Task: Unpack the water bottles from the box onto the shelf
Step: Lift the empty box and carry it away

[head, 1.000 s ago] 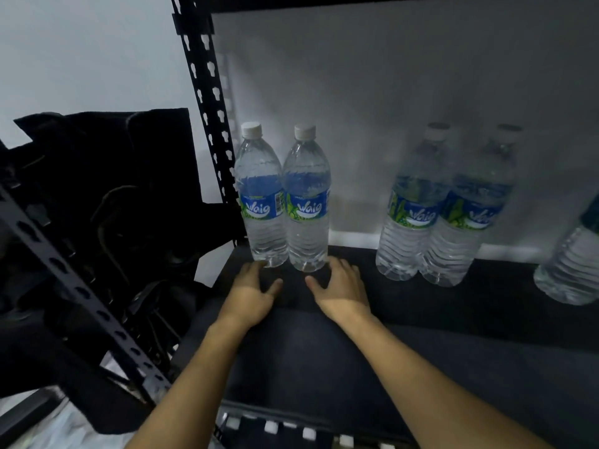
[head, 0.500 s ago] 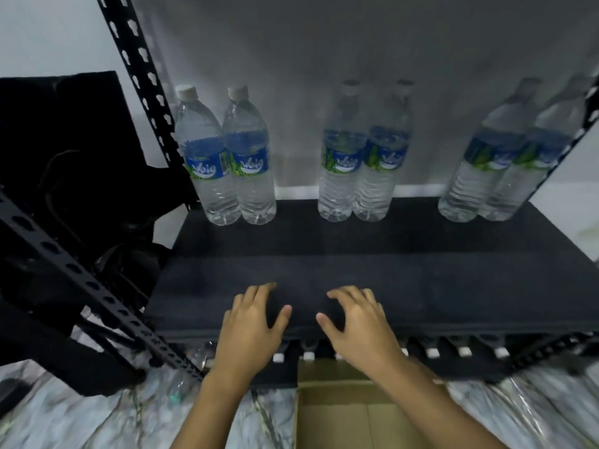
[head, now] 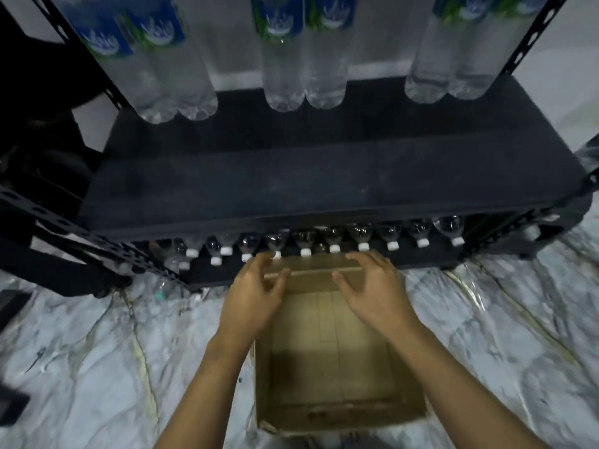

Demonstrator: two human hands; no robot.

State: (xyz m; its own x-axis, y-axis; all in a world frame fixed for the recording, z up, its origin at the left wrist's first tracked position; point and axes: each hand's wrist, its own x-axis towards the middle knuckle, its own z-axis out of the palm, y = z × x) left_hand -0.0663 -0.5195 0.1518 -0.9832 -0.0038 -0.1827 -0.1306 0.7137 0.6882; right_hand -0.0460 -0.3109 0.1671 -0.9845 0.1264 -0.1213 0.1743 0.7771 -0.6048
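Observation:
An open cardboard box [head: 334, 377] sits on the floor in front of the shelf unit, and no bottles show inside it. My left hand [head: 252, 293] and my right hand [head: 372, 286] hover over the box's far end, fingers spread, holding nothing. On the dark shelf board [head: 324, 176] stand three pairs of clear water bottles with blue and green labels: a left pair [head: 155, 76], a middle pair [head: 301, 66] and a right pair [head: 453, 59]. Their tops are cut off by the frame.
Under the board, a row of several white-capped bottles [head: 327, 241] fills the lower shelf. Black slotted uprights [head: 74, 37] frame the unit, with dark bags at the left [head: 39, 150]. The floor [head: 97, 351] is pale marble-patterned.
Both hands drew back from the shelf's front edge and came down over the box. The view tilted downward, bringing the whole box into sight.

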